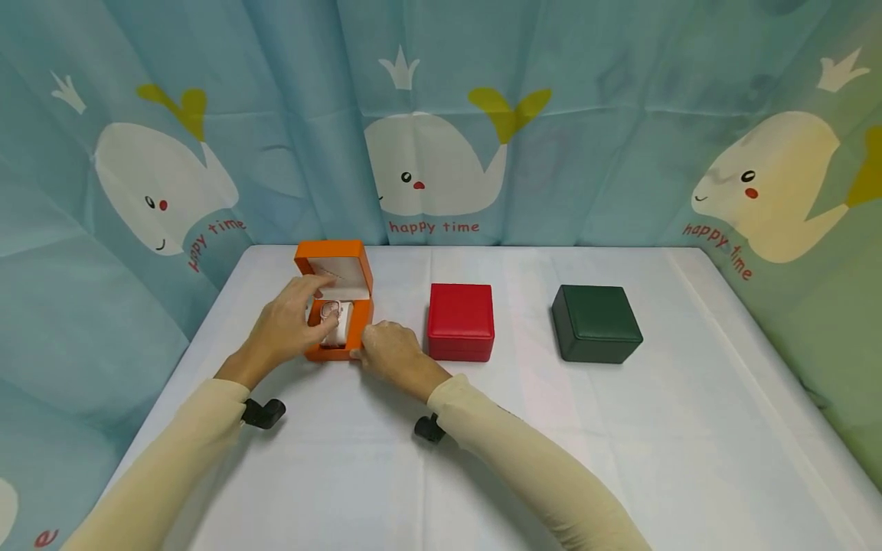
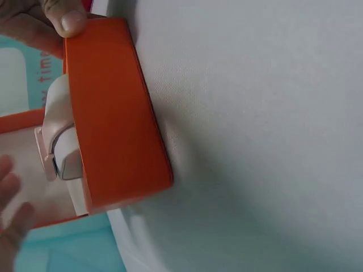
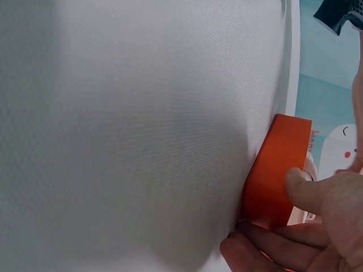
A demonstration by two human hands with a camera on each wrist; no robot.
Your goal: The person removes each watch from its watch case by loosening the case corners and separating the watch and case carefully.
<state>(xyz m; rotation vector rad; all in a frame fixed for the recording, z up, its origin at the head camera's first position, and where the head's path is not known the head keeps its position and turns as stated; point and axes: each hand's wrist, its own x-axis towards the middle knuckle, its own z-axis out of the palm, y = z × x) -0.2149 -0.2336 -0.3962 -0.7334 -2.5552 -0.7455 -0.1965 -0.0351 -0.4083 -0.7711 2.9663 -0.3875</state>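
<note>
An orange watch box (image 1: 362, 312) stands on the table at the left with its lid (image 1: 332, 249) raised. Inside it a watch (image 1: 331, 308) sits round a white cushion (image 2: 59, 105). My left hand (image 1: 284, 325) hovers over the box from the left, fingers and thumb spread on either side of the watch. In the left wrist view those fingers (image 2: 8, 190) are blurred and apart from the watch. My right hand (image 1: 398, 353) grips the box's front right corner, its thumb (image 3: 303, 190) against the front wall and the other fingers along the side.
A closed red box (image 1: 460, 321) stands just right of my right hand. Farther right is a closed dark green box (image 1: 596, 324). A white cloth covers the table (image 1: 510, 428). A blue curtain (image 1: 296, 99) with whale prints hangs along the back and sides.
</note>
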